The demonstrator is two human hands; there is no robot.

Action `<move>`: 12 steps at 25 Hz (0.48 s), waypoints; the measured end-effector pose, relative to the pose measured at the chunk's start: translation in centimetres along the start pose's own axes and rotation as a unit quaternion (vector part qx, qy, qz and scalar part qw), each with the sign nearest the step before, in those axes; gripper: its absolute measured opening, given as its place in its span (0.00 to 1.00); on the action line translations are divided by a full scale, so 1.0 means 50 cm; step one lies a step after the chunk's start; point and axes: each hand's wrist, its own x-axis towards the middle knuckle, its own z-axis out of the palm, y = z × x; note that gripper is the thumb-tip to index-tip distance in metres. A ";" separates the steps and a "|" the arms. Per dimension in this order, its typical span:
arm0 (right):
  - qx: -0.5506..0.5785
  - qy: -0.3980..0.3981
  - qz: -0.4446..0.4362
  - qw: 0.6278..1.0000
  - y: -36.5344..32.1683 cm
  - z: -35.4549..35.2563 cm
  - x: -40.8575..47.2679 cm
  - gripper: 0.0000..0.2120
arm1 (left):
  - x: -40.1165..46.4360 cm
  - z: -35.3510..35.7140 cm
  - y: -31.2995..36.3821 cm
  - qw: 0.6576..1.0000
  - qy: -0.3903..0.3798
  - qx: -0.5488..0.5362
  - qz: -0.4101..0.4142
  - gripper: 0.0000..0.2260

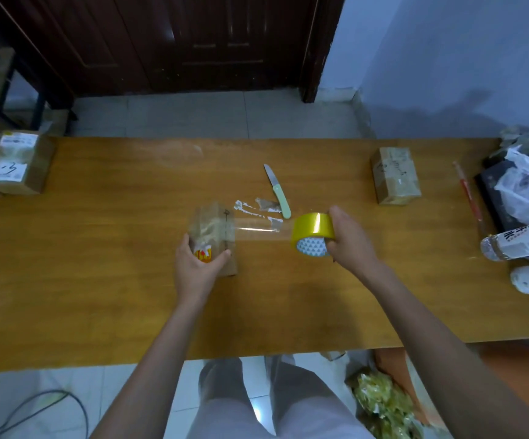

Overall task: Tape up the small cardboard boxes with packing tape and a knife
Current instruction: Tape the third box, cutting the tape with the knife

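**Tape drawn out across a small box**

Near the middle of the bench (98, 296), the left hand (195, 264) grips a small cardboard box (214, 229) from its near end, fingers curled round its sides. The right hand (348, 239) clasps the yellow tape roll (312, 234), a clear strip (256, 229) stretched taut from roll to box. The box looks light and easily dragged, so it likely needs holding down firmly; the strip is thin, sticky and apt to crease. Just behind lies the knife (277, 191), best taken by its pale green handle. Another taped box (394, 180) sits to the right, well apart.
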 end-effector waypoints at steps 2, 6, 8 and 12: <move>-0.002 0.034 -0.023 0.999 -0.019 -0.018 0.011 0.19 | -0.007 -0.021 0.020 0.994 -0.021 -0.102 -0.026 0.44; 0.009 0.061 -0.057 0.996 -0.057 -0.050 0.031 0.20 | -0.026 -0.059 0.064 0.955 -0.053 -0.285 -0.062 0.38; 0.009 0.050 -0.058 0.997 -0.071 -0.058 0.037 0.19 | -0.028 -0.076 0.083 0.923 -0.090 -0.367 -0.074 0.31; 0.037 0.032 -0.056 0.997 -0.107 -0.069 0.039 0.17 | -0.055 -0.091 0.114 0.818 -0.197 -0.530 -0.111 0.22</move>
